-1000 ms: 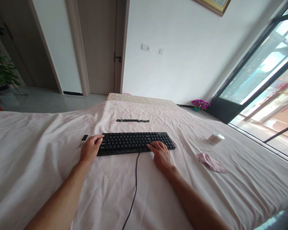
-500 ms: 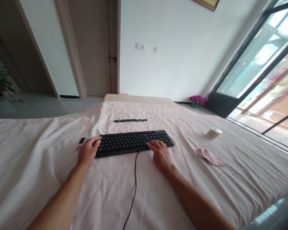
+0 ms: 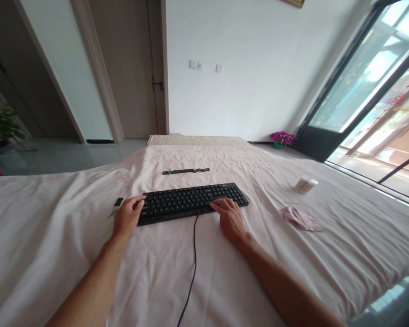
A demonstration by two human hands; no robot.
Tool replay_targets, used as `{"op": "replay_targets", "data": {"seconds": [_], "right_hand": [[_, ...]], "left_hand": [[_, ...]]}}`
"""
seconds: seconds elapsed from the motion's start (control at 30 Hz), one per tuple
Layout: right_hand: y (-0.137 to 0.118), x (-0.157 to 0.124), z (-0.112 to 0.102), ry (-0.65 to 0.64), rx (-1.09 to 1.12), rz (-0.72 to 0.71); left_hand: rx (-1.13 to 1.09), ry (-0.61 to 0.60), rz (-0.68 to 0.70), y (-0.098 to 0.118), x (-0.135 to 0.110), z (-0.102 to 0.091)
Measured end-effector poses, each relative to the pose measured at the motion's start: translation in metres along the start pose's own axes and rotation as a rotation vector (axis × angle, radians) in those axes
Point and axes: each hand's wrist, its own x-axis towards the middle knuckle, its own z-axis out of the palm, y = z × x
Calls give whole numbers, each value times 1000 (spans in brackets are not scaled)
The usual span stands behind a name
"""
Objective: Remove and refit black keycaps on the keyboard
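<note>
Pink sheet [image 3: 157,272] bears keyboard [image 3: 177,200], front row [image 3: 177,215] apparently bare, loose keys [image 3: 184,171] lined up beyond, unfitted; left hand [image 3: 127,214] in closed grip on its left end, right hand [image 3: 230,218] over its keys, grip unclear.

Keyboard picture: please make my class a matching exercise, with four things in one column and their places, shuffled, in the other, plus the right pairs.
Things:
1. left hand
2. loose keys
3. cloth
4. right hand

Places:
A. in a row beyond the keyboard
B. right of the cable, fingers over the keyboard
C. at the keyboard's left end
D. crumpled on the sheet, clear of both hands

Pairs: 1-C, 2-A, 3-D, 4-B
</note>
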Motion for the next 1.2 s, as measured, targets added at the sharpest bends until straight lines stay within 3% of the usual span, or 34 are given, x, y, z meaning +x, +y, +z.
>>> {"op": "replay_targets", "data": {"seconds": [0.3,0.8,1.07,1.2], "right_hand": [[-3,3,3,-30,40,-138],[-12,6,2,-78,-2,-80],[7,1,1,134,50,163],[12,-1,1,146,15,207]], "left_hand": [[-7,1,-6,6,0,-2],[9,-3,7,4,-1,-2],[17,-11,-12,3,0,-1],[28,-15,-4,0,1,1]]}}
